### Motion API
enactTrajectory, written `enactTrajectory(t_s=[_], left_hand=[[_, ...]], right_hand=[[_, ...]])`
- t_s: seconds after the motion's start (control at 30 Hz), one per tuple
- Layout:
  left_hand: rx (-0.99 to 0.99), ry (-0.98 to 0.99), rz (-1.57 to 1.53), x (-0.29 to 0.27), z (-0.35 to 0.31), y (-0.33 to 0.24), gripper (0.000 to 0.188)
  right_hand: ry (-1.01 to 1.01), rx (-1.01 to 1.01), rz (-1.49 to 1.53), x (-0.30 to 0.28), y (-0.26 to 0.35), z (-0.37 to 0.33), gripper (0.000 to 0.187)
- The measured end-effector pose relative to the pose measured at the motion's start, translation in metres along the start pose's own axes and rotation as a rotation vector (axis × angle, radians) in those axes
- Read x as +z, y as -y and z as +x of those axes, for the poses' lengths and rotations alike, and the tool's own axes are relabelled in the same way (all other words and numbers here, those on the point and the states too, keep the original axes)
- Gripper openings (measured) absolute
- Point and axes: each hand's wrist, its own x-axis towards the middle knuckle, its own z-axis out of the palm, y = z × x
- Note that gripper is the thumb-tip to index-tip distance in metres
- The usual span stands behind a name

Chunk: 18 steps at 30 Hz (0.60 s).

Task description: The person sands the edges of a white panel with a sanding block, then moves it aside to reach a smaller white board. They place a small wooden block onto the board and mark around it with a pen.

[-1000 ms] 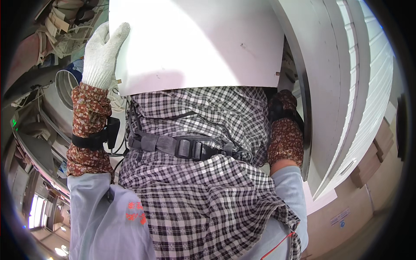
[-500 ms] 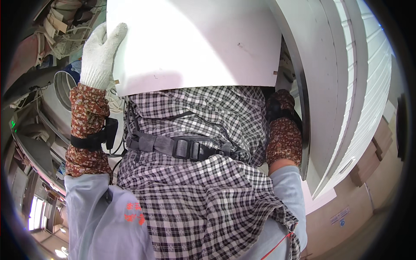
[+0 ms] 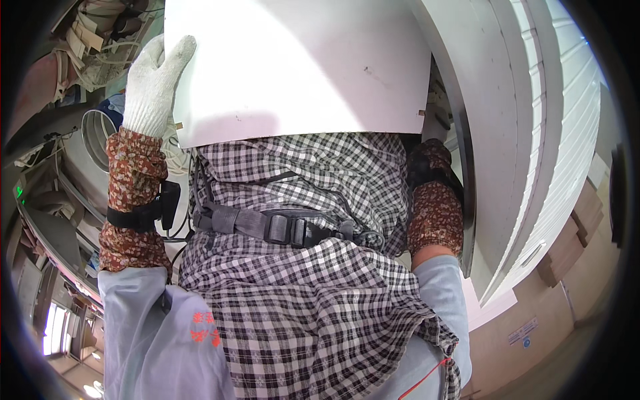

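Observation:
A flat white panel (image 3: 300,80) extends from the top edge of the picture to just in front of my checked apron. Strong light falls across its left part, and a few small dark marks show on its face. My left hand (image 3: 152,83), in a white knitted glove, holds the panel's left edge. Its thumb lies on the upper face, while the other fingers go down beside the edge and are partly hidden. On the other side my right forearm reaches down past the panel's near right corner. My right hand is hidden there in shadow, so its fingers and anything in them cannot be made out.
Large white panels (image 3: 493,120) with a dark edge strip stand close along my right arm. Brown boards (image 3: 573,240) are stacked farther right. At left are a round white duct or bucket (image 3: 99,140), cables and piled scraps (image 3: 87,33).
The panel's right edge has shifted very slightly left, and my right forearm with it. My left hand keeps its hold in the same place.

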Motion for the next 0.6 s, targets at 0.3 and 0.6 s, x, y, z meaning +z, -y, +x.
enactTrajectory(t_s=[0.3,0.6], left_hand=[[-0.022,-0.026,0.018,-0.006,-0.004,0.001,0.061],[-0.018,-0.019,0.038,-0.003,-0.007,-0.007,0.06]], right_hand=[[0.141,0.454,0.32,-0.049,0.089,-0.003,0.057],[-0.018,0.407,0.309,-0.038,0.08,-0.008,0.065]])
